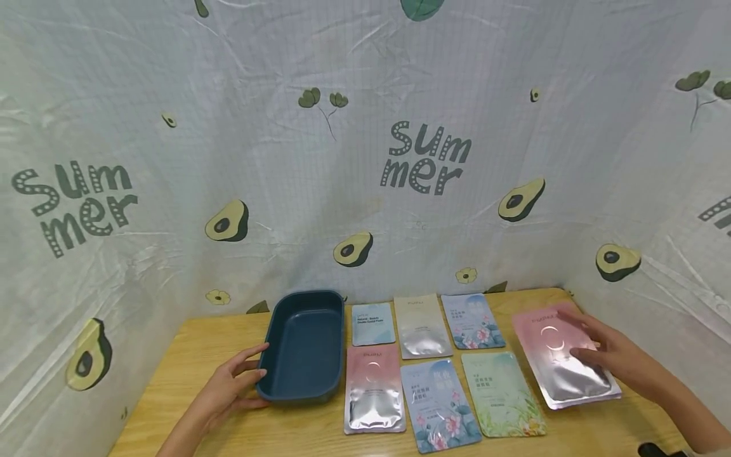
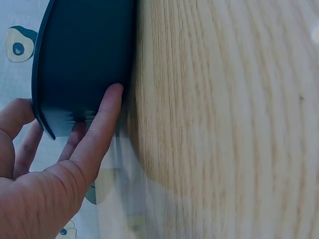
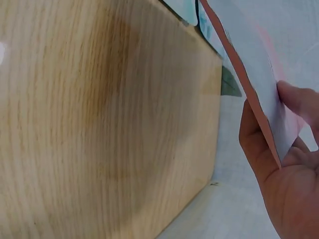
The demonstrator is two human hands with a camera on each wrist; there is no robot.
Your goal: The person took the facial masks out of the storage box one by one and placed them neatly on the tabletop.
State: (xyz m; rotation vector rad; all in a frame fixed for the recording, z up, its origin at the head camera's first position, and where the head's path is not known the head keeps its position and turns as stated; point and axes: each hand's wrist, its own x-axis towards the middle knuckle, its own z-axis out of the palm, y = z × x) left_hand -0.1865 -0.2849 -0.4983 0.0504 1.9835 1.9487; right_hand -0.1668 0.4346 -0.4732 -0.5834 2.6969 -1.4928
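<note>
My right hand (image 1: 622, 355) grips a pink-and-silver face mask packet (image 1: 556, 336) above the table's right side. The right wrist view shows the packet (image 3: 271, 107) edge-on, with the thumb on one face and fingers behind it. At the left, my left hand (image 1: 231, 387) touches the outer wall of a dark blue rectangular bin (image 1: 305, 393). One long finger (image 2: 94, 134) lies extended along that wall in the left wrist view, while other fingertips meet the rim.
Between bin and right hand, packets lie in two rows: a small light blue one (image 1: 373, 324), cream (image 1: 421, 327), floral blue (image 1: 473, 322), pink (image 1: 374, 387), larger floral blue (image 1: 440, 403) and green (image 1: 502, 393). An avocado-print cloth (image 1: 285, 190) hangs behind the wooden table (image 1: 171, 374).
</note>
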